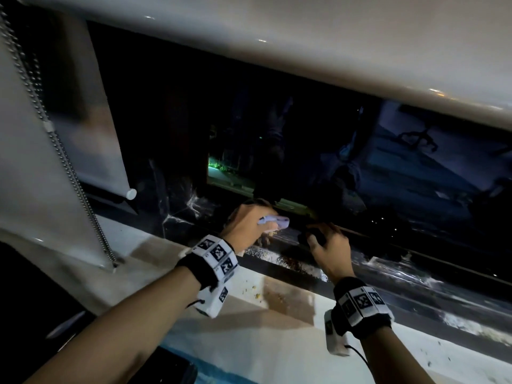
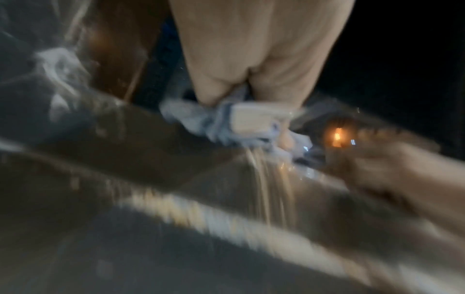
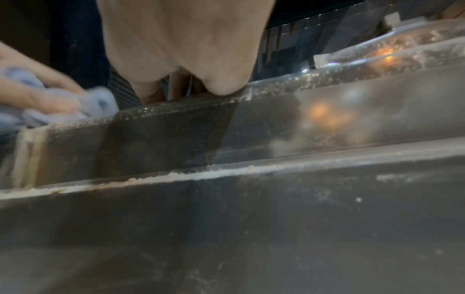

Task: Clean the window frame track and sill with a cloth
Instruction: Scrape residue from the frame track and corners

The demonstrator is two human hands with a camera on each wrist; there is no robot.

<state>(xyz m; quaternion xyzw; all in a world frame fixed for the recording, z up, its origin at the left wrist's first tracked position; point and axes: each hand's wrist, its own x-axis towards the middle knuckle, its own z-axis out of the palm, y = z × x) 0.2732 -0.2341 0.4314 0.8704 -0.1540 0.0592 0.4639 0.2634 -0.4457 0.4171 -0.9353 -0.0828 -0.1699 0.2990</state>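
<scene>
Left hand (image 1: 246,224) grips a bunched pale-blue cloth (image 1: 274,220), fingers curled round it, pressed into the dusty window track (image 1: 288,261) near the track's left end. Right hand (image 1: 328,249) sits just right of the cloth, fingers hooked over the track's inner rail; grip unclear. White sill (image 1: 277,336) below the track carries crumbs.

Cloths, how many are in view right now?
1. The pale blue cloth is bunched in the left hand, pressed on the window track. None shows in the right hand.
</scene>
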